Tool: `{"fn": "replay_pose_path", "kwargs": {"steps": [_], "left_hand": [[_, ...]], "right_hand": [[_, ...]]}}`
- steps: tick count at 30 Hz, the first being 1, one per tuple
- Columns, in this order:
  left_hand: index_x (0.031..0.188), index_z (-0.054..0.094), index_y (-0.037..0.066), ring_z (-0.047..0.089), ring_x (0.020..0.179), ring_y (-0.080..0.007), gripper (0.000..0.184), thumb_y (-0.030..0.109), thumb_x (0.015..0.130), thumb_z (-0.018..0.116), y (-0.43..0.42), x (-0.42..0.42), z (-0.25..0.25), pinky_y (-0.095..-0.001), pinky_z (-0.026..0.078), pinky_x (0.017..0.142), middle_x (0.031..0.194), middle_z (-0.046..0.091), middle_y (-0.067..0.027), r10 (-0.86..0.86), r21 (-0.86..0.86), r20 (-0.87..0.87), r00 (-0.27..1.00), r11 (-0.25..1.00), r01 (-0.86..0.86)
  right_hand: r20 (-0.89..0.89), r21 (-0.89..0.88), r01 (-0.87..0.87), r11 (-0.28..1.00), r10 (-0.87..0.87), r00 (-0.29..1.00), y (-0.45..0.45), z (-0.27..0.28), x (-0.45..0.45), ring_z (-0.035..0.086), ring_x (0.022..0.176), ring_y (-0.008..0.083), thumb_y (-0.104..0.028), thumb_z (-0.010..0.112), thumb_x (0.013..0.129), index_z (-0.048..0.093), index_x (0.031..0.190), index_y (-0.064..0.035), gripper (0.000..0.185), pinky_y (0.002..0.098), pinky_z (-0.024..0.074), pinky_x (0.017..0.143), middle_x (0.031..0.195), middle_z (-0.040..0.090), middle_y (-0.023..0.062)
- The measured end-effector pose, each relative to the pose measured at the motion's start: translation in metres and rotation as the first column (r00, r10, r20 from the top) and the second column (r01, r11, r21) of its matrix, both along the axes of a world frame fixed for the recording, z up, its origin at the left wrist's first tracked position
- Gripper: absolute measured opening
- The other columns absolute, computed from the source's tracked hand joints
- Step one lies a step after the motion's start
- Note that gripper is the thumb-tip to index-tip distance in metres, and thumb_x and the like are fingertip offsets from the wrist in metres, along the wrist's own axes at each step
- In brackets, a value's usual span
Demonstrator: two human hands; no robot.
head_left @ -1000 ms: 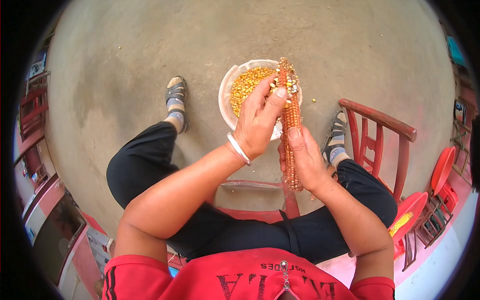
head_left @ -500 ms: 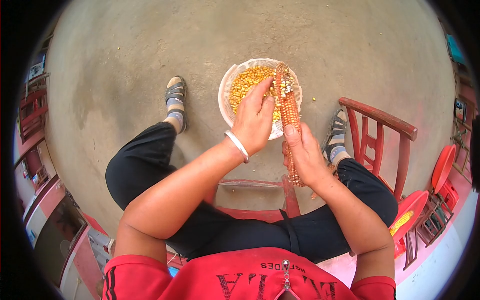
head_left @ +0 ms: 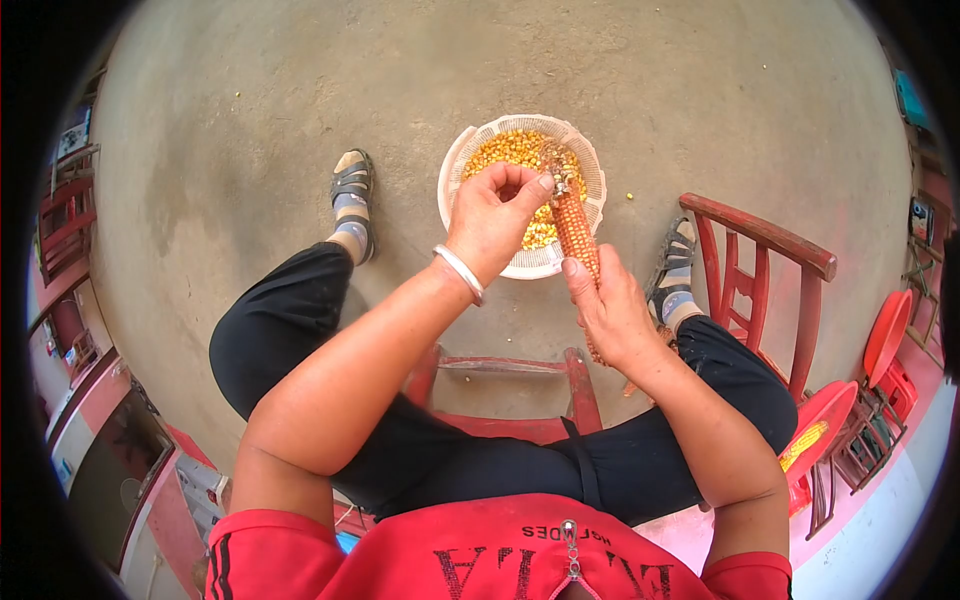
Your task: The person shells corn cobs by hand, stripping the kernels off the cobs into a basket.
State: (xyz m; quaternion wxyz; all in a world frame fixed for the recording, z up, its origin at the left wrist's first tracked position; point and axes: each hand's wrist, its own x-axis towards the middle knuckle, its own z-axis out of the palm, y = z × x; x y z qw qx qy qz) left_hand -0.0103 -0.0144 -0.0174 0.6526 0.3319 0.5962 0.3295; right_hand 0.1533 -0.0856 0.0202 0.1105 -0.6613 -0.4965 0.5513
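My right hand (head_left: 615, 312) is wrapped round a reddish corn cob (head_left: 575, 228), mostly stripped, with a few pale kernels at its far end. The cob tilts over the near right side of a white plastic basket (head_left: 452, 190) holding loose yellow corn kernels (head_left: 510, 148). My left hand (head_left: 495, 215), with a silver bangle on its wrist, is closed with thumb and forefinger together at the cob's far tip. What lies between those fingertips is too small to make out.
The basket stands on the concrete floor (head_left: 270, 130) between my sandalled feet. A red wooden chair (head_left: 760, 235) is to the right. A red basin (head_left: 830, 410) with yellow corn (head_left: 803, 447) is at lower right. Red stool rungs (head_left: 505, 365) show between my legs.
My left hand has gone from lying open alongside the cob to a pinch at its tip, drawn slightly back and left. My right hand still grips the cob.
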Motion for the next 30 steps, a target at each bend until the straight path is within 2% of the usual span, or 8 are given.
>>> {"fn": "replay_pose_path", "kwargs": {"steps": [3,9,11,13,22,24,28,30], "left_hand": [[0.095,0.064,0.001,0.054,0.073,-0.0051,0.018,0.018,0.091,0.065,-0.001,-0.003,-0.01,-0.0207,0.046,0.067,0.082,0.062,0.0004,-0.055,-0.058,0.007,0.998,0.997,0.055],[0.096,0.064,0.0,0.055,0.072,-0.0065,0.017,0.017,0.091,0.064,-0.005,-0.001,-0.014,-0.0206,0.046,0.066,0.081,0.062,-0.0005,-0.1,0.051,-0.087,0.991,0.993,0.105],[0.095,0.064,0.0,0.056,0.072,-0.0068,0.017,0.016,0.09,0.065,0.003,-0.004,-0.002,-0.0207,0.047,0.067,0.08,0.062,-0.0005,-0.044,-0.063,0.045,0.998,0.997,0.047],[0.092,0.065,-0.001,0.056,0.072,-0.007,0.017,0.016,0.088,0.066,0.005,-0.002,0.002,-0.0218,0.047,0.066,0.079,0.063,-0.0012,-0.073,-0.034,0.019,0.997,0.997,0.074],[0.078,0.063,0.002,0.052,0.065,-0.0055,0.014,0.014,0.082,0.068,0.011,-0.006,-0.001,-0.022,0.043,0.06,0.072,0.06,0.0013,-0.128,-0.084,-0.021,0.992,0.989,0.125],[0.077,0.063,0.002,0.051,0.064,-0.0052,0.014,0.014,0.081,0.068,0.011,-0.007,-0.001,-0.0218,0.042,0.058,0.071,0.06,0.0018,-0.116,-0.061,-0.027,0.993,0.992,0.114],[0.088,0.063,0.002,0.058,0.069,-0.0082,0.015,0.017,0.089,0.064,0.014,-0.013,-0.003,-0.0234,0.053,0.071,0.08,0.062,-0.0017,-0.152,-0.15,0.087,0.985,0.975,0.164],[0.088,0.062,0.003,0.058,0.07,-0.0085,0.014,0.017,0.089,0.063,0.014,-0.013,-0.004,-0.0239,0.053,0.071,0.081,0.061,-0.0013,-0.128,-0.185,0.158,0.979,0.97,0.157]], "right_hand": [[0.0,-0.029,-0.015,0.999,0.015,1.0,-0.003,-0.003,0.001,0.062,0.078,0.0449,-0.038,0.047,0.098,0.047,0.104,0.0015,0.039,0.0507,0.0467,0.067,0.081,0.062,0.0255],[-0.039,-0.058,0.017,0.998,-0.02,0.999,-0.005,-0.001,0.002,0.062,0.077,0.0442,-0.037,0.047,0.098,0.046,0.104,0.0011,0.039,0.0504,0.0461,0.067,0.079,0.062,0.0253],[-0.027,-0.047,0.013,0.999,-0.015,1.0,-0.002,0.002,0.003,0.062,0.077,0.0443,-0.037,0.048,0.098,0.046,0.104,0.0012,0.038,0.0508,0.046,0.067,0.079,0.061,0.0254],[-0.015,-0.039,0.011,0.999,-0.012,1.0,0.001,0.005,0.003,0.062,0.076,0.0444,-0.036,0.048,0.098,0.046,0.104,0.0012,0.038,0.0512,0.0458,0.067,0.078,0.061,0.0256],[0.17,0.096,-0.149,0.984,0.131,0.977,0.001,0.006,0.004,0.06,0.074,0.0475,-0.034,0.049,0.097,0.044,0.101,0.0011,0.036,0.055,0.0451,0.065,0.075,0.061,0.0275],[0.129,0.07,-0.128,0.989,0.118,0.985,0.0,0.005,0.004,0.06,0.073,0.0476,-0.035,0.048,0.098,0.044,0.1,0.0009,0.036,0.0542,0.0455,0.065,0.075,0.061,0.0274],[-0.027,-0.002,-0.033,0.999,0.033,0.999,-0.005,-0.002,0.006,0.059,0.071,0.0479,-0.036,0.048,0.098,0.044,0.099,0.001,0.037,0.0535,0.0455,0.066,0.075,0.059,0.0277],[-0.121,-0.01,0.0,1.0,-0.001,0.993,-0.005,-0.003,0.006,0.061,0.061,0.0368,-0.042,0.045,0.099,0.045,0.098,-0.0001,0.041,0.0467,0.0479,0.059,0.072,0.058,0.0203]]}}
